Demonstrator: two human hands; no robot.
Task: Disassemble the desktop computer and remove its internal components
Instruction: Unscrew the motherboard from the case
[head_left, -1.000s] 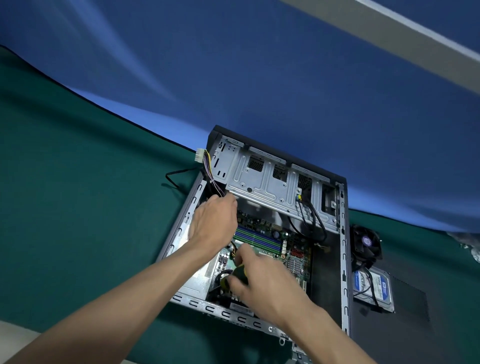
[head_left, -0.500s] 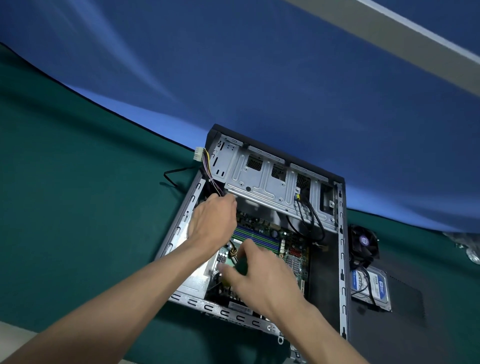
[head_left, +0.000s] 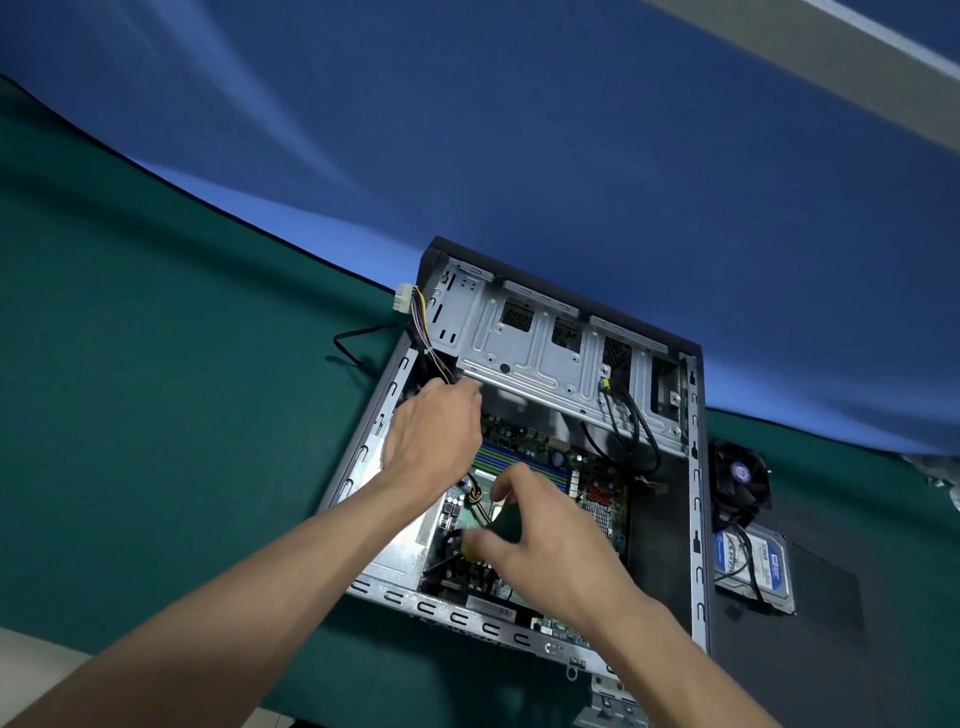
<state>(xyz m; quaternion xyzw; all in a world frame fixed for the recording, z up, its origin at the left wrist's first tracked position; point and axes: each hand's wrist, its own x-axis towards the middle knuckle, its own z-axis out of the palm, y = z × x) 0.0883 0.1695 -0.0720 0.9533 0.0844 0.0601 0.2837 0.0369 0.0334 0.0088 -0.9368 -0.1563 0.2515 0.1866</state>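
Computer case (head_left: 670, 525), open, lying flat on green cloth surface (head_left: 156, 415): left hand (head_left: 434, 436) reaches deep inside, fingers curled at the coloured wires (head_left: 423, 332) (grip hidden, cannot tell); right hand (head_left: 540, 540) clasps a green-and-yellow screwdriver (head_left: 501, 522) over the circuit board (head_left: 587, 467); bare metal drive cage (head_left: 545, 348); fan (head_left: 740, 480) and hard drive (head_left: 753, 564) beside case

Both hands (head_left: 434, 436) inside open computer case (head_left: 696, 519)

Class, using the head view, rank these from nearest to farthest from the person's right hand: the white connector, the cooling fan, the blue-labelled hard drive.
From the right hand:
1. Hard drive, to its right, outside the case.
2. Cooling fan, right and farther back.
3. White connector, far back left, at the case corner.
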